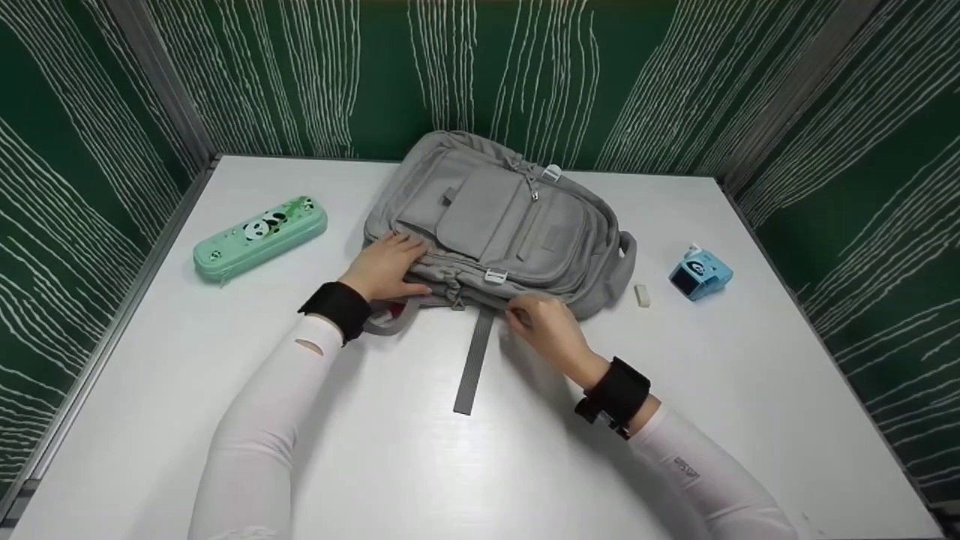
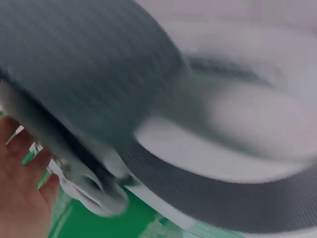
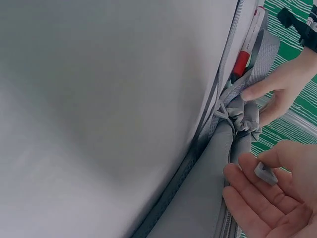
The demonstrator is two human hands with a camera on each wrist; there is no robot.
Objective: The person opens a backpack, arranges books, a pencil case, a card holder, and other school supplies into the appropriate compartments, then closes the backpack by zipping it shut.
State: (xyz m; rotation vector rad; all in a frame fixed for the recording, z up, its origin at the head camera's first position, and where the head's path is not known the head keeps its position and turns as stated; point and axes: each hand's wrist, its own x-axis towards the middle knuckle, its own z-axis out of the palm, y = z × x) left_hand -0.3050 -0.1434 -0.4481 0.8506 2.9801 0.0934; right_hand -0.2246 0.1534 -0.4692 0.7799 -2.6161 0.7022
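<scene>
A grey backpack (image 1: pixel 487 217) lies with its front pocket up. My left hand (image 1: pixel 384 268) rests on its near left corner, fingers stretched over the fabric and thumb apart by the side seam. In the left wrist view, that hand (image 2: pixel 22 178) shows only in part, beside blurred grey webbing (image 2: pixel 208 203). At the backpack's near side my right hand (image 1: pixel 551 334) pinches a small grey zipper pull (image 3: pixel 266 173) between thumb and index finger, palm turned up in the right wrist view. A red-and-white marker (image 3: pixel 247 47) is tucked beside a strap near the left hand.
A green panda pencil case (image 1: pixel 261 238) lies to the left on the white table (image 1: pixel 420 480). Right of the backpack are a small whitish block (image 1: pixel 642 295) and a blue panda-printed item (image 1: pixel 700 273). A grey strap (image 1: pixel 474 367) extends toward the front. Green panels surround the table.
</scene>
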